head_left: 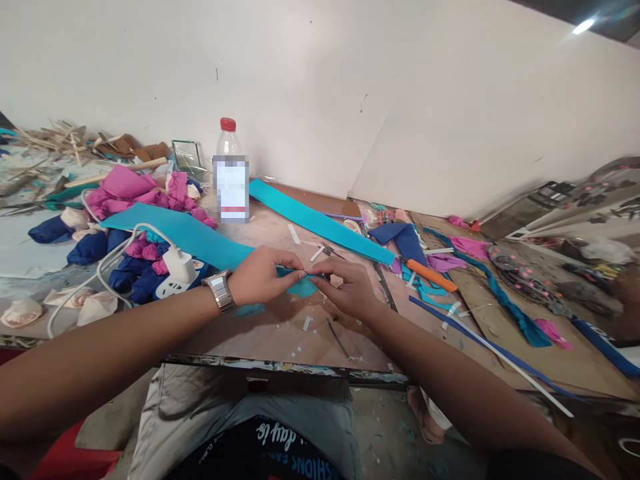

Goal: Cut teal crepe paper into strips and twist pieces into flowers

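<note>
A blue strip (200,233) is pinched at its near end between the thumb and finger of the left hand (257,275) and those of the right hand (350,287), tips almost together, probably so that a small edge can be controlled. Its length is spread leftward against the pink cloth (131,187), apparently for slack. Behind, a second strip (320,221) is laid flat, perhaps against creasing.

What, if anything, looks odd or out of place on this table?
The bottle looks oddest: blocky squares blur its lower part. A power strip with a white charger plugged in sits among bunched fabric pieces, an unlikely spot. White scraps lie loose on the tabletop around the left hand and right hand, looking untidy.
</note>
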### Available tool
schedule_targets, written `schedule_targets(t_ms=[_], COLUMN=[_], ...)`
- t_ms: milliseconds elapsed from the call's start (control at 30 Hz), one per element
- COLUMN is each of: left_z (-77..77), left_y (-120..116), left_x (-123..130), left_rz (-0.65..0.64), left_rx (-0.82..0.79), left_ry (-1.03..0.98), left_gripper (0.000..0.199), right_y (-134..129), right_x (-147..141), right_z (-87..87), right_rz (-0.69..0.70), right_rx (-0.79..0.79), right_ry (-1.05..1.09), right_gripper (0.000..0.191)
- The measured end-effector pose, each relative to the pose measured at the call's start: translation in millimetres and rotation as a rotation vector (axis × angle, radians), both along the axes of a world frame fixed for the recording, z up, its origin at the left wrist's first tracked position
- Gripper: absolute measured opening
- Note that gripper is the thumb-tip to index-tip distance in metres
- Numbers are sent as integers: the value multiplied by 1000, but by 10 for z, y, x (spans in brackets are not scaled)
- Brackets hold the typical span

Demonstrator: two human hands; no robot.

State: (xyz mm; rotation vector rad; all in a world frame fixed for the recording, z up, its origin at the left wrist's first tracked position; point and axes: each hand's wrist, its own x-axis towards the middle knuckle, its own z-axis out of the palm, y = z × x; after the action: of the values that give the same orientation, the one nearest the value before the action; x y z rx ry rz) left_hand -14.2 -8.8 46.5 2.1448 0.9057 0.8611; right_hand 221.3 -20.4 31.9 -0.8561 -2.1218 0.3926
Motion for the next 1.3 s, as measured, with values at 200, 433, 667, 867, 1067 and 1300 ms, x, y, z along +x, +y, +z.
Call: schedule_targets(t_ms=[200, 433, 667, 867, 1067, 1300], left_z=[-16, -35, -54, -74, -121, -129], left_y=[-11, -43, -56, -56, -36, -40], left_x=[13, 39, 51, 63, 63, 74], left_rz=[-4, 7, 26, 36, 56, 61], left_rx=[55, 79, 122, 185, 337, 367], left_ry=[6, -5, -30, -12, 43, 59], left_gripper=[21, 24, 25, 24, 25, 21], right_y=[-2, -5, -23, -28, -15, -48], right_x=[-10, -4, -29, -30, -40, -57], right_z=[-4, -5, 27, 14, -20, 39], right_rz=[-40, -67, -87, -62, -19, -43], right_rx=[3, 18, 6, -70, -110, -105], right_ry=[-6, -32, -21, -42, -18, -75], right_gripper=[17, 17, 13, 14, 11, 12])
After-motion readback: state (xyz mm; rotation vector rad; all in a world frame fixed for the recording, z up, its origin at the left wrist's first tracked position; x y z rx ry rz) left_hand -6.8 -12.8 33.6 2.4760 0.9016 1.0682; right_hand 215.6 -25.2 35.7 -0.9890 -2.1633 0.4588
